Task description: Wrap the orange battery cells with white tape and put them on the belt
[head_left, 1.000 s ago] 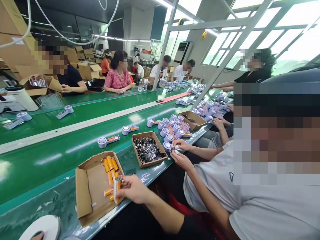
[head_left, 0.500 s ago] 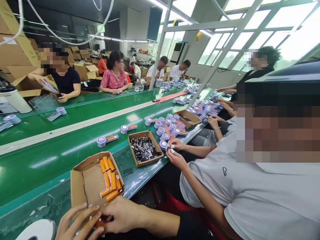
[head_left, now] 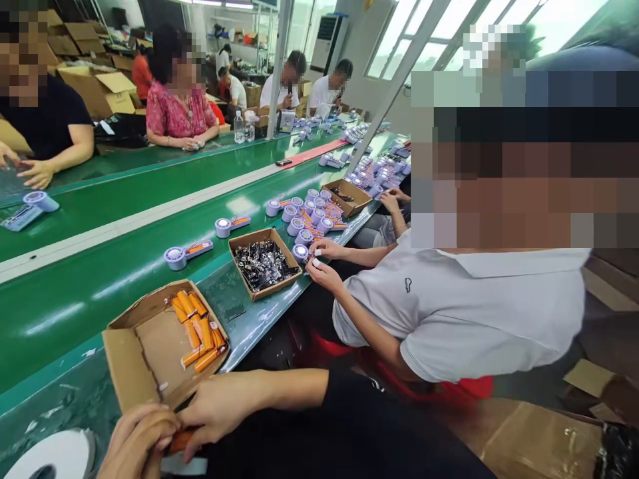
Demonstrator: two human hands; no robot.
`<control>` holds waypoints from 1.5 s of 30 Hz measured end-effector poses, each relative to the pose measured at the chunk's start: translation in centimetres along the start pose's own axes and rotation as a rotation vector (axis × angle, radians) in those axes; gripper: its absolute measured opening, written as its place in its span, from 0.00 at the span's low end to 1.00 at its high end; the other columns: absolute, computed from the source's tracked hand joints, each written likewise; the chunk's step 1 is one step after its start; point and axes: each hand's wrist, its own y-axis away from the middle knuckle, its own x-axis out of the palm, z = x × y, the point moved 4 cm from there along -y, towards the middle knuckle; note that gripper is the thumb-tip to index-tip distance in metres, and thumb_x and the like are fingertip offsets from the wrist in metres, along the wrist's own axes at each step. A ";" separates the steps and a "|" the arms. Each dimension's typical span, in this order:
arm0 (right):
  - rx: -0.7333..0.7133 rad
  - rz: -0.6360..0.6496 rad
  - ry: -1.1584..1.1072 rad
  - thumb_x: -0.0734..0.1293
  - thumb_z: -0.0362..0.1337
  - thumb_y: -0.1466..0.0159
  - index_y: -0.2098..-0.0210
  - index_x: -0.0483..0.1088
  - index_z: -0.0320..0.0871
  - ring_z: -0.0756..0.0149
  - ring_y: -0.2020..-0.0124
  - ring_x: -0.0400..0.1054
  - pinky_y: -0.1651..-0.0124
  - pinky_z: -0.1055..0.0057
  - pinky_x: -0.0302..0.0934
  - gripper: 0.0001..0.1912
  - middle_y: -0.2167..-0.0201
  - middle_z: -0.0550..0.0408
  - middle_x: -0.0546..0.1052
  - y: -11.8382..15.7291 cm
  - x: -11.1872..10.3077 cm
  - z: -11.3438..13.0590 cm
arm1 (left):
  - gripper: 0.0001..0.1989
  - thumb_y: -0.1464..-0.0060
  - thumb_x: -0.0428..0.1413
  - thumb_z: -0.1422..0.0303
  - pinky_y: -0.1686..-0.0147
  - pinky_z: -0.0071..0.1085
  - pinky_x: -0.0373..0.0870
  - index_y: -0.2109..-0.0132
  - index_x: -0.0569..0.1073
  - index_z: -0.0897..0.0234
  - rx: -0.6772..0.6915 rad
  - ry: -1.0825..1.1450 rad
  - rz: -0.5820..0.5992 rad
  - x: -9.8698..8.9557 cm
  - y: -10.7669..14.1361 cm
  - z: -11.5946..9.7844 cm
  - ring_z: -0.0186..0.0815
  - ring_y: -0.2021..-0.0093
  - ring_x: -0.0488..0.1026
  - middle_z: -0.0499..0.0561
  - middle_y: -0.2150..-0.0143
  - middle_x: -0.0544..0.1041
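At the bottom of the head view, my left hand (head_left: 137,436) is closed, its fingers curled together against an orange wrapped battery (head_left: 180,440). My right hand (head_left: 214,407) pinches the same battery from the other side, thumb below. Most of the battery is hidden by my fingers. Just under it a pale flat strip (head_left: 184,464) shows; what it belongs to is unclear. Right beyond my hands stands an open cardboard box (head_left: 150,342) with several orange batteries (head_left: 200,329) in its far right part. A white roll (head_left: 52,456) lies left of my left hand.
A box of small black parts (head_left: 263,265) stands farther along the bench. Purple handheld fans (head_left: 187,253) with orange batteries lie on the green belt (head_left: 124,279). A co-worker in a white shirt (head_left: 399,313) sits close on my right, hands on a fan. Other people sit across.
My view has swung to the right, so the scene sits farther left. My left fingers, spread before, are now curled together at the battery. The pale strip has come into sight.
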 end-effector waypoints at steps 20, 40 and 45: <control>0.044 -0.011 0.018 0.75 0.46 0.28 0.49 0.71 0.45 0.61 0.57 0.80 0.62 0.72 0.64 0.16 0.58 0.51 0.85 0.4 1.1 -0.9 | 0.10 0.24 0.54 0.65 0.55 0.28 0.79 0.56 0.77 0.57 -0.102 0.070 0.074 -0.3 -0.9 -1.9 0.35 0.59 0.79 0.48 0.64 0.82; 0.053 0.035 0.007 0.75 0.45 0.28 0.49 0.73 0.43 0.62 0.59 0.80 0.60 0.72 0.66 0.15 0.56 0.49 0.85 1.0 0.4 -0.4 | 0.08 0.26 0.54 0.66 0.55 0.26 0.79 0.56 0.78 0.57 -0.140 0.094 0.125 0.1 -0.2 -1.8 0.34 0.59 0.80 0.49 0.62 0.83; 0.074 0.058 0.011 0.74 0.46 0.27 0.45 0.73 0.43 0.61 0.62 0.80 0.63 0.72 0.64 0.18 0.58 0.50 0.85 1.1 0.5 -0.5 | 0.08 0.27 0.55 0.66 0.57 0.28 0.80 0.57 0.78 0.57 -0.178 0.103 0.132 0.3 -0.3 -1.9 0.36 0.60 0.81 0.49 0.61 0.84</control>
